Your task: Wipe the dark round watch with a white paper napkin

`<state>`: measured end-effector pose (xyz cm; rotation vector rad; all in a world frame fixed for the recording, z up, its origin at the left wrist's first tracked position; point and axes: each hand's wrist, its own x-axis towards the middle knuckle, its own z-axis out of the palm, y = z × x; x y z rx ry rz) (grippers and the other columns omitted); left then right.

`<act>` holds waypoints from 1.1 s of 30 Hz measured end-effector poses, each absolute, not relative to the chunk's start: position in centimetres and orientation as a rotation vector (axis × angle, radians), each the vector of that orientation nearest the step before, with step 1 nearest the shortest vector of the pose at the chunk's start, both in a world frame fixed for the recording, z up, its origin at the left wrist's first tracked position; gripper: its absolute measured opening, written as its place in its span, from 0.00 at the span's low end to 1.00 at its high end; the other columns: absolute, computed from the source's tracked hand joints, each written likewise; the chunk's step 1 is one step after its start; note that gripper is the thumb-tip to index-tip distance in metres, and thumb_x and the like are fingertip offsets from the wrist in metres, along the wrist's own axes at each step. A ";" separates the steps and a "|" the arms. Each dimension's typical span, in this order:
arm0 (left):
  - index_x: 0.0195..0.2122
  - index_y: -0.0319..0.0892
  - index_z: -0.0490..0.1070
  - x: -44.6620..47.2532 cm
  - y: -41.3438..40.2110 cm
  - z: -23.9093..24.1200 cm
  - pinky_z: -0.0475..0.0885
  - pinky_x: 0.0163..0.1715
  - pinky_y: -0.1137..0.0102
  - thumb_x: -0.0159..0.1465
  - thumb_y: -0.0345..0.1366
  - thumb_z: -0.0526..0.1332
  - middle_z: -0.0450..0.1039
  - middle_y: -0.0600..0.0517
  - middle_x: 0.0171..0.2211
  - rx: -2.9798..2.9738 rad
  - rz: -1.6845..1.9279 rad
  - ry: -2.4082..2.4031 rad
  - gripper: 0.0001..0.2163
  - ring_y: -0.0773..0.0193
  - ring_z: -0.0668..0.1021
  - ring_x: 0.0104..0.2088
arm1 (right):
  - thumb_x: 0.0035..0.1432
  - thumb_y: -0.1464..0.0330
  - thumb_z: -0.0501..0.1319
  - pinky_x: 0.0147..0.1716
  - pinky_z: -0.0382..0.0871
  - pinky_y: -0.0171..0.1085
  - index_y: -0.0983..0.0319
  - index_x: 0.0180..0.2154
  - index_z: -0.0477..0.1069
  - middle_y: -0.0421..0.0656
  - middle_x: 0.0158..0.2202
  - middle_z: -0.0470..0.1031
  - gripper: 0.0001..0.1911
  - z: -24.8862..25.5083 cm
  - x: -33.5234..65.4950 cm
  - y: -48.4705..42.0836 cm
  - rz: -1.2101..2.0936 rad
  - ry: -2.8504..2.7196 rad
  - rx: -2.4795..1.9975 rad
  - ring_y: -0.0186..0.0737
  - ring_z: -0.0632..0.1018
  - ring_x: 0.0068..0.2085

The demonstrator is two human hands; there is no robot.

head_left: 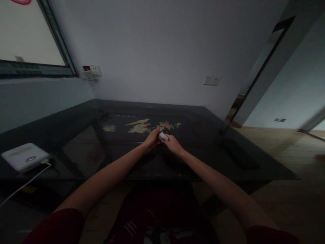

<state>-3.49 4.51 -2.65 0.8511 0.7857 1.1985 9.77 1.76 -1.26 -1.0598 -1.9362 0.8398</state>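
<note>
Over the middle of the dark glass table [200,135], my two hands meet around a small dark, shiny object [165,129]. Its kind is too small and dim to make out. My left hand [151,138] is closed on the object's left side. A small white piece [163,136], perhaps cloth or tissue, is pinched in my right hand [173,144] and lies against the dark object. Fingers hide much of both things.
A white box-shaped device [25,156] with a white cable stands at the table's left. A flat dark object [238,154] lies toward the right. Wall sockets [211,80] are on the wall behind. The table's right edge borders the tiled floor [286,149].
</note>
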 end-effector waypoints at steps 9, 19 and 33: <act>0.39 0.40 0.71 -3.4 4.9 -2.9 0.72 0.27 0.73 0.64 0.49 0.58 0.74 0.50 0.30 0.843 1.184 0.784 0.15 0.67 0.76 0.27 | 0.49 0.74 0.54 0.38 0.67 0.36 0.65 0.35 0.72 0.41 0.30 0.76 0.11 -1.7 9.9 2.4 1.053 -1.751 -0.908 0.38 0.74 0.33; 0.37 0.38 0.73 -3.4 4.9 -3.5 0.72 0.30 0.73 0.61 0.49 0.62 0.76 0.49 0.31 0.938 1.203 0.702 0.17 0.65 0.77 0.29 | 0.63 0.78 0.48 0.59 0.62 0.43 0.72 0.54 0.67 0.59 0.55 0.72 0.20 0.0 10.4 0.2 -0.294 -2.705 -1.094 0.46 0.73 0.56; 0.37 0.40 0.73 -3.4 4.6 -3.3 0.70 0.28 0.73 0.60 0.51 0.62 0.76 0.50 0.33 0.969 1.200 0.695 0.18 0.65 0.76 0.30 | 0.61 0.79 0.49 0.54 0.63 0.42 0.71 0.49 0.72 0.58 0.49 0.76 0.19 0.5 10.0 -0.2 -0.339 -2.691 -1.225 0.48 0.76 0.50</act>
